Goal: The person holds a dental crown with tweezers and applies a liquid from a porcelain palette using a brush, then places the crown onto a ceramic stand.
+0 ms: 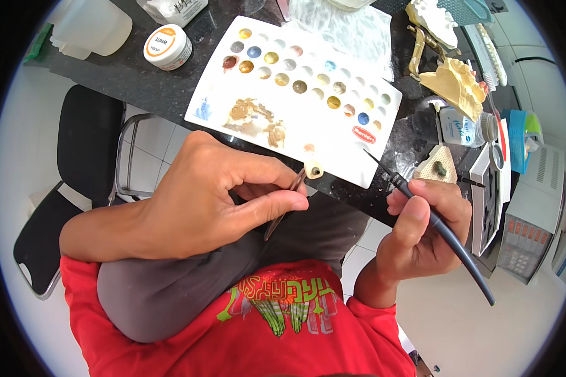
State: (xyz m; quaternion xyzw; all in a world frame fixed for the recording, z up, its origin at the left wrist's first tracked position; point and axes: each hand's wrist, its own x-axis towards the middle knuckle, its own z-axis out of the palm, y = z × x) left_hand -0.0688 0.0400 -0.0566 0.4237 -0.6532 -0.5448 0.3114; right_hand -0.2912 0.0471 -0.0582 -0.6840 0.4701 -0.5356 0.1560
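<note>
My left hand [223, 191] is closed around metal tweezers [273, 225], pinched between thumb and fingers. At their tip sits a small cream dental crown [312, 168], its dark hollow facing up, just off the near edge of the white mixing palette [347, 168]. In my right hand [431, 232] is a slim dark paintbrush [454, 245], gripped like a pen. Its fine pointed tip is over the palette's near right corner, apart from the crown. The palette has rows of round wells with coloured pastes, and brown and blue smears lie on its flat part.
A white jar [168, 48] and a translucent tub [97, 28] stand at the far left. Yellow plaster models [453, 85], a small bottle [465, 127] and a honeycomb firing tray [439, 164] crowd the right. A black chair [85, 138] is at the left, below the dark worktop [132, 81].
</note>
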